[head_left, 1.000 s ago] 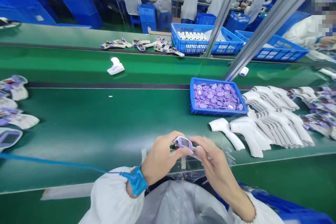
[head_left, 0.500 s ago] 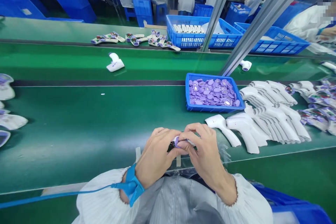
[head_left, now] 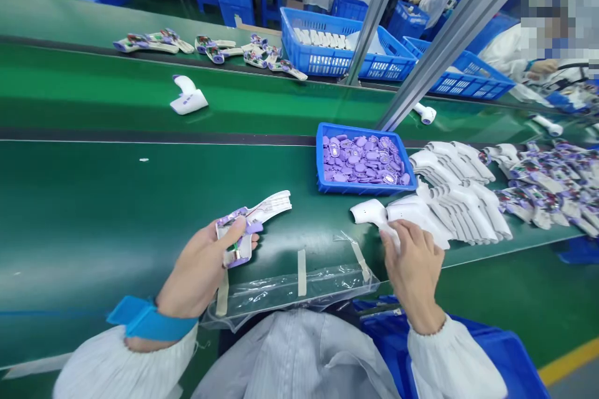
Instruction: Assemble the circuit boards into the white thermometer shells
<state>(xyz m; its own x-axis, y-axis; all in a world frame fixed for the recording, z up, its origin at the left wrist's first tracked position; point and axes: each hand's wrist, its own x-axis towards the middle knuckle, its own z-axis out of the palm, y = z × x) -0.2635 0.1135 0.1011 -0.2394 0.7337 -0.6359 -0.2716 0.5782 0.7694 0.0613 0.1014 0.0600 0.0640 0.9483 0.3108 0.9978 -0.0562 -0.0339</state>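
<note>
My left hand [head_left: 199, 268] is closed on an open gun-shaped housing half [head_left: 269, 207], white and purple with wires and a small green board inside. Its hollow white handle points up and to the right, and my thumb presses on the purple part. To the right, the fingers of my right hand [head_left: 414, 262] grip the handle of a plain white gun-shaped shell half [head_left: 370, 212], which lies on the table at the left end of the nested white shells [head_left: 461, 199]. My fingers cover part of that handle.
A blue tray [head_left: 319, 165] of purple oval pieces stands behind the shells. More open housings [head_left: 547, 181] lie at far right. A clear plastic pouch [head_left: 276, 290] is taped to the front edge. A slanted metal post [head_left: 416, 75] rises behind the tray. A person sits at back right.
My hands have parted from the middle. The left moved left with the open housing half, now in plain view; the right moved right and took hold of a white shell half. The view has shifted.
</note>
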